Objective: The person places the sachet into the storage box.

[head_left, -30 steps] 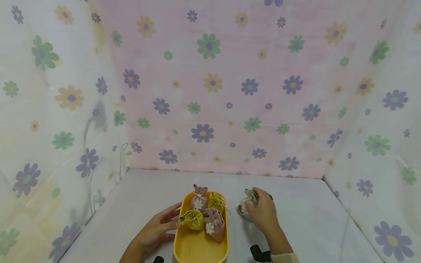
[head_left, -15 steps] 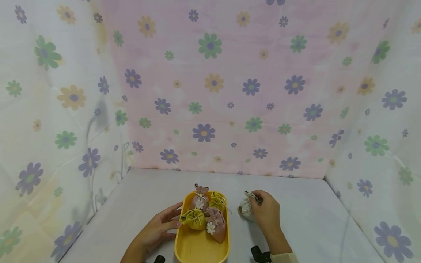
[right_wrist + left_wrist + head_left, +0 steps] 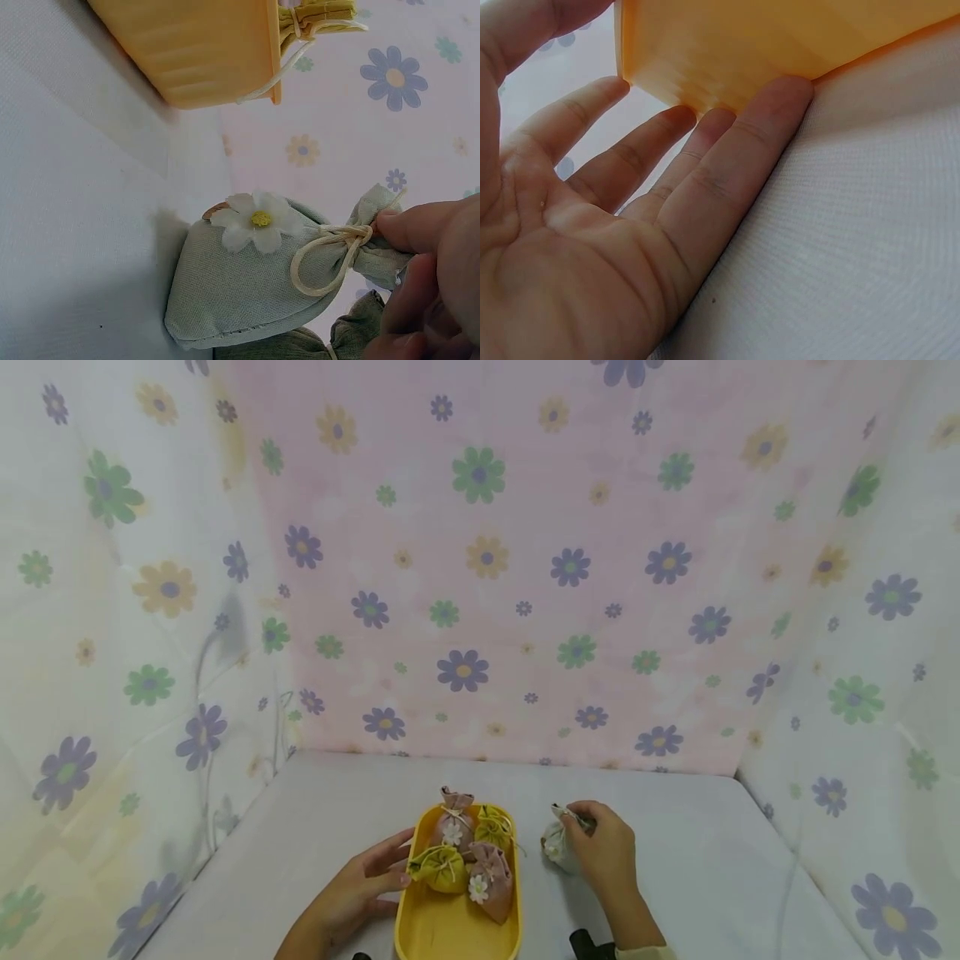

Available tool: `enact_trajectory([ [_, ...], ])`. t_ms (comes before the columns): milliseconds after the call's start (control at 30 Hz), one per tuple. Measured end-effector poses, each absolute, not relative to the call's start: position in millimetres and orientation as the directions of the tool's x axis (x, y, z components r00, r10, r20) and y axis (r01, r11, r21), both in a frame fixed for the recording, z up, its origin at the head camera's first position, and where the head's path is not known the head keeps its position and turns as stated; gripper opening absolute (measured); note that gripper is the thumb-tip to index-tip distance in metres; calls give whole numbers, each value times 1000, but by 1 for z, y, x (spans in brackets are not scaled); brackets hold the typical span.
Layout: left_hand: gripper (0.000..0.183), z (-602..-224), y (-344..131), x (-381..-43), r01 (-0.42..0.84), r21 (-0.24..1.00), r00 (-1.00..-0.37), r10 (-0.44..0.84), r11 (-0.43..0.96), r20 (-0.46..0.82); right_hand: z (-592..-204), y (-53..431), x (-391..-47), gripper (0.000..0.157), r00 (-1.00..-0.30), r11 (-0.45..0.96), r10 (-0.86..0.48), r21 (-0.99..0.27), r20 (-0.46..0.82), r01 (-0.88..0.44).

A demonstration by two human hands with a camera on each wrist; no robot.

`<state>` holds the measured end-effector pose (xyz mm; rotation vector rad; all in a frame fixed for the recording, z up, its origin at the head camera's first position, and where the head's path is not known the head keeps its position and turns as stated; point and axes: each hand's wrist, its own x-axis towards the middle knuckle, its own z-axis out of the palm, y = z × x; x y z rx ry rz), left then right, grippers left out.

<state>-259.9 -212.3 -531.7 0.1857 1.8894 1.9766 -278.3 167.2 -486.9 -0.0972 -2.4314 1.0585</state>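
Observation:
My right hand [image 3: 609,852] pinches the gathered neck of a pale grey-green drawstring pouch [image 3: 247,292] between thumb and fingers. A white cloth flower and a cream cord bow decorate this pouch, and its base is right at the tabletop. Partly hidden behind it, a darker green pouch [image 3: 289,345] shows in the right wrist view. My left hand [image 3: 360,885] is at the left side of a yellow tray [image 3: 438,935], its extended fingertips against the outer wall. In the tray are two pink pouches [image 3: 491,881] and two mustard-yellow pouches [image 3: 441,868].
The white-covered table [image 3: 337,793] is bounded by flower-print cloth [image 3: 517,635] at the back and both sides. Black objects [image 3: 588,946] show near my wrists at the lower edge. The tray stands left of the pouch in my right hand.
My right hand has shifted its fingers on the pale pouch's neck, and the pouch has turned slightly. My left hand stays against the tray. The head view has tilted a little.

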Motion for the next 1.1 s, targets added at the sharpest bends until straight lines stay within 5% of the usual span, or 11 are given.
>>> enact_trajectory([
  [1100,78,-529,-212,-255,-180,984,-912,375,-9,-164,-451,164,-261,13,-850,663,258,-725,459,-190],
])
